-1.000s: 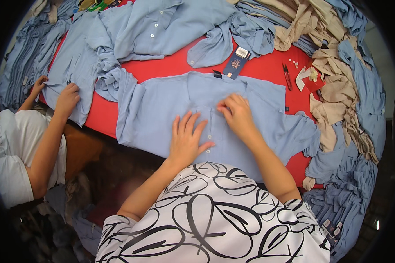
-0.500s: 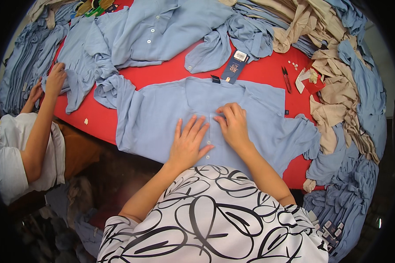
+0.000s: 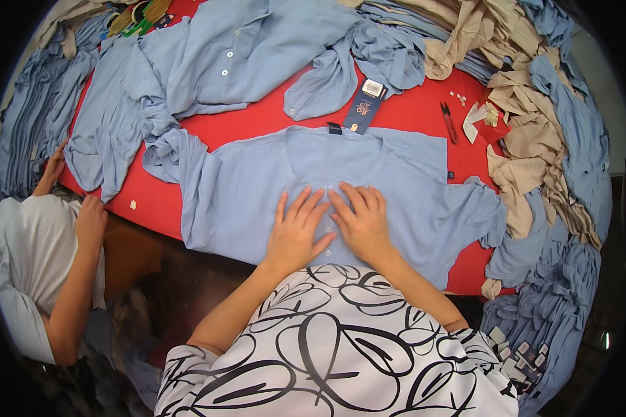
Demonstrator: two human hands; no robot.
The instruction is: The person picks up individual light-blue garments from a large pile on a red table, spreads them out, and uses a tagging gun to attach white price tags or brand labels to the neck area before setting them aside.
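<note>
A light blue shirt [image 3: 250, 174] lies spread on the red table in front of me, its neckline away from me and its white buttons running down the middle. My left hand [image 3: 295, 226] rests flat on the shirt, left of the button strip, fingers spread. On the strip's other side my right hand [image 3: 362, 219] lies flat too, fingers stretched toward the neckline. Neither hand grips anything. A dark blue hang tag [image 3: 361, 110] with a white label lies just beyond the collar.
Another blue shirt [image 3: 257, 48] covers the table's far part. Red thread snips [image 3: 449, 124] and white loose buttons [image 3: 462, 98] lie at right, near beige garments [image 3: 525, 125]. Blue garments [image 3: 542, 299] hang over the right edge. At left, a co-worker's hand [image 3: 91, 221] is by the red table [image 3: 163, 201].
My right hand has come down from a pinch at the button strip to lie flat, nearer my left hand. The co-worker's raised hand has dropped toward the table edge.
</note>
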